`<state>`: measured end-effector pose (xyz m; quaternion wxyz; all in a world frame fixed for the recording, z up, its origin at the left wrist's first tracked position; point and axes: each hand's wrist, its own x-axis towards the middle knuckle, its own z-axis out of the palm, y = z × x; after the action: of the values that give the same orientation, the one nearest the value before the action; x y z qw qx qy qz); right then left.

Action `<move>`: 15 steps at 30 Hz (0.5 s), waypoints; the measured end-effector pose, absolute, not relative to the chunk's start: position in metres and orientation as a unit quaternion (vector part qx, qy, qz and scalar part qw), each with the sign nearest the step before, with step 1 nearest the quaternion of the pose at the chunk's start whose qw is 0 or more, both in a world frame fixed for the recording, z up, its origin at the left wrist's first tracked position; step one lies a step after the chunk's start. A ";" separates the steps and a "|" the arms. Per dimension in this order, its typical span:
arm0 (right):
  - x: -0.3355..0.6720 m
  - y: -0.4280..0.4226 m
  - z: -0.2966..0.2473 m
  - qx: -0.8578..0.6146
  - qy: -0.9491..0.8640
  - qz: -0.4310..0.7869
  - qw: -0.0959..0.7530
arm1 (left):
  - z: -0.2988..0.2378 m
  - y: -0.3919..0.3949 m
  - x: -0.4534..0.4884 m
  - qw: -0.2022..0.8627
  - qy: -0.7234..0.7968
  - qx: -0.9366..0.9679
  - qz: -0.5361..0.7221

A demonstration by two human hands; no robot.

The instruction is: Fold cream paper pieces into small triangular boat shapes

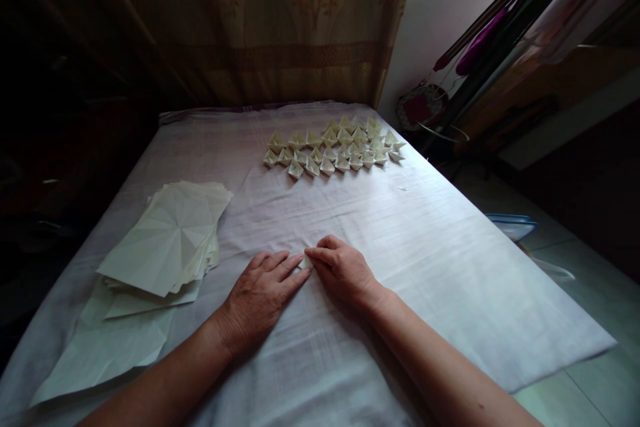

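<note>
A small folded piece of white paper (305, 261) lies on the cloth between my hands, mostly covered by fingers. My left hand (266, 283) rests palm down, its thumb and index fingertips holding the paper's left side. From the right, my right hand (347, 271) pinches the paper's upper corner, with its other fingers curled under. Farther back stand several small folded paper pieces (327, 165) in rows, with pointed tips. To the left lies a stack of creased paper sheets (173, 233), the top one marked with radiating fold lines.
A pale cloth (440, 267) covers the table. Beneath the stack, a loose sheet (113, 340) reaches towards the front left. A patterned curtain (300, 27) hangs behind. A tiny white scrap (401, 188) lies right of the rows. Off the table's right edge is tiled floor (595, 380).
</note>
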<state>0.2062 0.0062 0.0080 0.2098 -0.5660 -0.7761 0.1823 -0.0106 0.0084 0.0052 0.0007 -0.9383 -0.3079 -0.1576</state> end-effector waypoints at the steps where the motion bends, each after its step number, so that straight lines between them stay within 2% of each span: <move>1: 0.207 0.007 0.008 -0.564 -0.775 0.191 0.214 | 0.004 0.008 -0.010 0.002 -0.308 -0.939 -0.156; 15: 0.199 0.008 0.018 -0.614 -0.735 0.208 0.198 | 0.014 0.005 -0.012 0.030 -0.286 -0.943 -0.165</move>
<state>0.1985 0.0084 0.0176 0.1980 -0.6136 -0.7355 0.2085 -0.0119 0.0052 0.0138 0.0302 -0.9434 -0.2864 -0.1645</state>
